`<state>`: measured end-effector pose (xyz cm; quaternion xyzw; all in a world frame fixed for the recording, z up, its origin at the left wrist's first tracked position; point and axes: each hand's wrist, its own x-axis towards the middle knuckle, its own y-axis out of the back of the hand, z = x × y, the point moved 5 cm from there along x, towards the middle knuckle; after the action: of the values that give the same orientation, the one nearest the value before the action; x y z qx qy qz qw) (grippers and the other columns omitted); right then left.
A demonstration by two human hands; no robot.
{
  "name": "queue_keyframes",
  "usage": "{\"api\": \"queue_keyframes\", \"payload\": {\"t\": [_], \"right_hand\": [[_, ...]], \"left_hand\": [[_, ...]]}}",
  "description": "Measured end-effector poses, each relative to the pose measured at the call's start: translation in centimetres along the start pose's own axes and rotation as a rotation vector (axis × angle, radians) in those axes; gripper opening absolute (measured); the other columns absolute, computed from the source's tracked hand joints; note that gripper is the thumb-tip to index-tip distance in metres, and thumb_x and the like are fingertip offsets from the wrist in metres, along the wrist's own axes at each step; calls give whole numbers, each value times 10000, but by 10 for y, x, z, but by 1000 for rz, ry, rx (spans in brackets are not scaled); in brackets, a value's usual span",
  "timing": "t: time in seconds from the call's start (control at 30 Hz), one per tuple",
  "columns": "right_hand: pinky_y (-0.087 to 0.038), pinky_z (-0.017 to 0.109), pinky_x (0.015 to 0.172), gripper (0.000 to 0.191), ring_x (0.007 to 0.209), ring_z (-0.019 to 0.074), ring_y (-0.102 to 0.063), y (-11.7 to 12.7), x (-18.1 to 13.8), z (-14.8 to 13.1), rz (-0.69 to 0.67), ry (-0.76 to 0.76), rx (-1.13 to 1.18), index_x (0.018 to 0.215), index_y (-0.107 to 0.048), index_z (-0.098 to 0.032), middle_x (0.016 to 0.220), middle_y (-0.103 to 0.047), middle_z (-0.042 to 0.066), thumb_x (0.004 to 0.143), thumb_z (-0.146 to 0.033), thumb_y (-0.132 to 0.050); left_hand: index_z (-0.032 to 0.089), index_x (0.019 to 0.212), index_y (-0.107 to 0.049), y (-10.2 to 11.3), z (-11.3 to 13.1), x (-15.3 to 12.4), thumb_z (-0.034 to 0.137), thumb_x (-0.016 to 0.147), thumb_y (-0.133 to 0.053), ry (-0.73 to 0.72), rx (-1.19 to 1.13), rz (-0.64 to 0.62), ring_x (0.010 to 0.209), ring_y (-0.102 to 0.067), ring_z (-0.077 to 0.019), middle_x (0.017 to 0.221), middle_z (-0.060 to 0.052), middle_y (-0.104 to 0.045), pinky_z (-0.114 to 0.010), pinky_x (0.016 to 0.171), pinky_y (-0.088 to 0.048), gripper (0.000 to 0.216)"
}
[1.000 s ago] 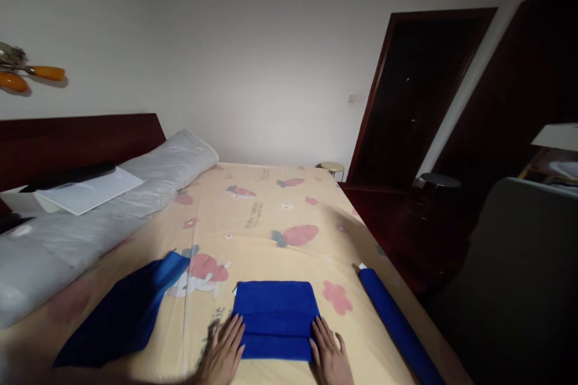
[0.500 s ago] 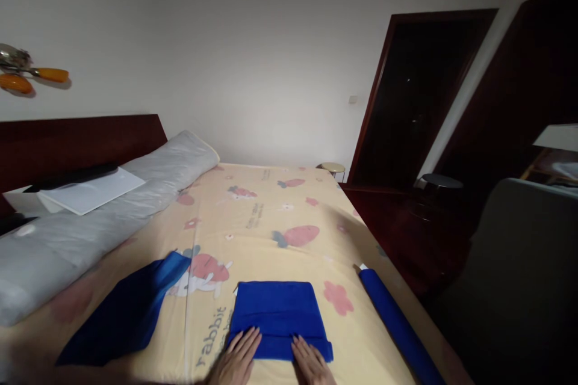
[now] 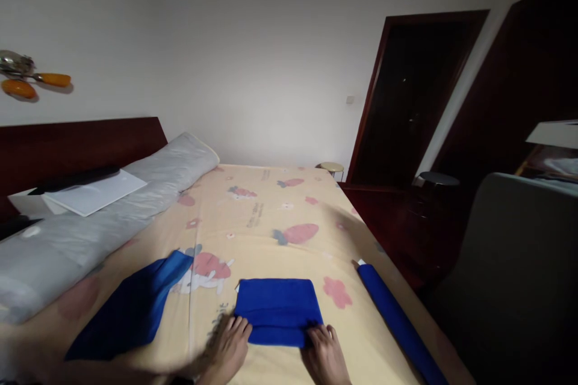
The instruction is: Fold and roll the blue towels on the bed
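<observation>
A blue towel (image 3: 280, 307), folded into a flat rectangle with a crease across its near part, lies on the bed in front of me. My left hand (image 3: 231, 343) has its fingers curled over the near left corner. At the near right corner, my right hand (image 3: 327, 350) is closed with its fingers bent round the towel's edge. The fingertips of both hands are partly hidden against the fabric. A small white tag shows at the towel's left side.
A long blue roll of cloth (image 3: 397, 319) lies along the bed's right edge. Loose dark blue cloth (image 3: 129, 307) is spread on the left. A grey rolled bedding bundle (image 3: 130, 228) carries a white folder (image 3: 94, 192). Right of the bed stands a dark chair (image 3: 515, 271).
My hands have gone from lying flat on the towel to curled fingers at its near corners. The towel's near edge has moved slightly away from me.
</observation>
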<state>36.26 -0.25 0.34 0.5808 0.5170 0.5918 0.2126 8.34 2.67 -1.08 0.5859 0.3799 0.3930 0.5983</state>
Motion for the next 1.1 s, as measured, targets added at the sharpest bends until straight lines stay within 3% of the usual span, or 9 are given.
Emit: {"api": "queue_keyframes", "payload": {"t": [0.1, 0.2, 0.33, 0.47, 0.57, 0.7, 0.8, 1.0, 1.1], "right_hand": [[-392, 419, 911, 190, 853, 240, -621, 7, 8, -9, -97, -115, 12, 705, -617, -233, 759, -697, 18, 683, -80, -505], [-407, 433, 902, 226, 866, 257, -623, 8, 12, -20, -81, -179, -8, 745, -654, -220, 819, -704, 52, 690, -75, -490], [-429, 387, 937, 377, 941, 233, -640, -11, 17, -51, -62, -139, 150, 1016, -683, -224, 980, -729, 49, 704, -106, -509], [-413, 365, 1023, 561, 1130, 213, -622, -34, 18, -67, -172, -1, 238, 1288, -574, -227, 1244, -688, 43, 743, -132, -488], [-402, 399, 1056, 495, 1234, 233, -573, -37, 12, -39, -211, 9, 165, 1360, -520, -225, 1350, -618, 55, 870, -255, -461], [-423, 434, 1033, 437, 1283, 262, -534, -29, -4, 16, -142, -99, 26, 1309, -578, -250, 1359, -608, 63, 949, -417, -397], [-429, 468, 1030, 424, 1293, 283, -523, -29, -7, 20, -113, -115, -25, 1272, -611, -256, 1357, -607, 71, 953, -424, -388], [-452, 381, 1051, 454, 1293, 215, -525, -45, 24, -61, -247, 57, 154, 1382, -497, -263, 1409, -552, 28, 978, -406, -347], [-450, 447, 1062, 482, 1308, 252, -508, -47, 30, -58, -299, -27, 154, 1366, -518, -226, 1406, -548, 56, 975, -436, -331]], "left_hand": [[205, 1260, -609, 9, 0, 3, 108, 816, -444, 97, -75, -80, 1280, -536, -254, 1316, -93, -649, -488, 1151, -330, 484], [175, 1284, -592, 8, 9, 7, 67, 818, -394, 113, -95, -97, 1293, -526, -261, 1326, -118, -639, -508, 1149, -326, 517], [204, 1390, -484, -6, 45, 15, 37, 800, -383, 25, -111, -60, 1360, -453, -237, 1456, -89, -525, -444, 1138, -369, 622], [217, 1434, -417, -15, 67, 14, 126, 883, -396, -139, -97, 88, 1339, -478, -201, 1465, -53, -515, -380, 1107, -422, 559], [279, 1475, -327, -10, 44, 3, 265, 970, -385, -223, -38, 243, 1296, -518, -153, 1456, 0, -526, -326, 1076, -444, 509], [318, 1487, -286, 5, -15, -19, 419, 971, -429, -180, 67, 416, 1228, -573, -143, 1395, 26, -591, -300, 1010, -470, 545], [314, 1483, -298, 10, -28, -25, 430, 963, -445, -142, 122, 489, 1241, -566, -175, 1387, 12, -601, -339, 1002, -469, 553], [246, 1524, -149, 5, 50, 5, 302, 989, -369, -287, 34, 504, 1251, -552, -114, 1411, 3, -576, -256, 1013, -464, 581], [244, 1527, -102, 1, 56, 13, 304, 994, -352, -288, 24, 478, 1269, -535, -110, 1432, -3, -552, -256, 997, -474, 592]]}}
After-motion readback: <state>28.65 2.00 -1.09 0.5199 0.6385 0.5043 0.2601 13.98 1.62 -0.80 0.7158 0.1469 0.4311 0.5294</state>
